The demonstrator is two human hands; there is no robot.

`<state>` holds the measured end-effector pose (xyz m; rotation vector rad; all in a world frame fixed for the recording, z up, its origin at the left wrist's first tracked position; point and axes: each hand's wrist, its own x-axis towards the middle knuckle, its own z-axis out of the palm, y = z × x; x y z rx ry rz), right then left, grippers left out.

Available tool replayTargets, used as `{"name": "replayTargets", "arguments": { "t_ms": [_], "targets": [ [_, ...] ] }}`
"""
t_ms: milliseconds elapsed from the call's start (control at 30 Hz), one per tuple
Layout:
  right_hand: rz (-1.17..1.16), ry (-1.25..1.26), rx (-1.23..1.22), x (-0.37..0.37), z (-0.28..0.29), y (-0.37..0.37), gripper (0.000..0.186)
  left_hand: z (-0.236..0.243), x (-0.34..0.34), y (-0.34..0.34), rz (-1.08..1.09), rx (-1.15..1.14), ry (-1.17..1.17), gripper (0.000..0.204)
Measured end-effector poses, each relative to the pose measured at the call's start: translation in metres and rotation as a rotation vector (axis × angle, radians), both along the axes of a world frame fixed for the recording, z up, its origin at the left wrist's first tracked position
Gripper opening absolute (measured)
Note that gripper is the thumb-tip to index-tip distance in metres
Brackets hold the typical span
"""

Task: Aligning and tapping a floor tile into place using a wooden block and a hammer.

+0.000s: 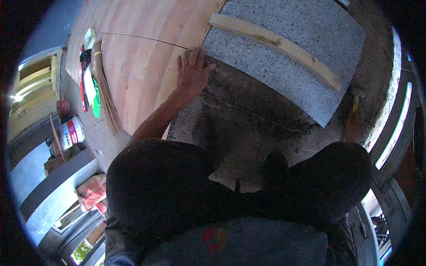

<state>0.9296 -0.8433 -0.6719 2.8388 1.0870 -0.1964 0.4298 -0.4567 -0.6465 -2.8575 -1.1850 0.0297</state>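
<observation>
My left hand (192, 71) lies flat with fingers spread at the corner of a large plywood sheet (142, 53), beside the gap to a speckled grey slab (284, 48). It holds nothing. A long wooden batten (275, 42) lies across the slab. Off the slab's right side, in shadow, my right hand (352, 127) is closed around a small thing with a yellow part (355, 104) pointing away from me. The dark hides its exact kind and most of those fingers.
On the plywood's left lie a stick broom (104, 88), a tape roll (89, 39), a red strip (83, 91) and a green piece (96, 99). Further left are a white bucket (72, 133) and a red-and-white sack (92, 192). A thin pale string (253, 113) crosses the dark floor.
</observation>
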Motion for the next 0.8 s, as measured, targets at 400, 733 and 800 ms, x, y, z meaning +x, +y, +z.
{"name": "replayTargets", "arguments": {
  "t_ms": [400, 733, 800],
  "targets": [
    [0.663, 0.185, 0.266, -0.083, 0.067, 0.223, 0.065, -0.001, 0.006, 0.001, 0.053, 0.037, -0.146, 0.071],
    [0.834, 0.347, 0.345, -0.074, 0.053, 0.233, 0.061, -0.003, 0.002, 0.005, 0.014, 0.099, -0.095, 0.064],
    [0.892, 0.349, 0.354, -0.067, 0.052, 0.239, 0.059, 0.003, 0.001, 0.005, 0.001, 0.092, -0.162, 0.063]
  ]
}}
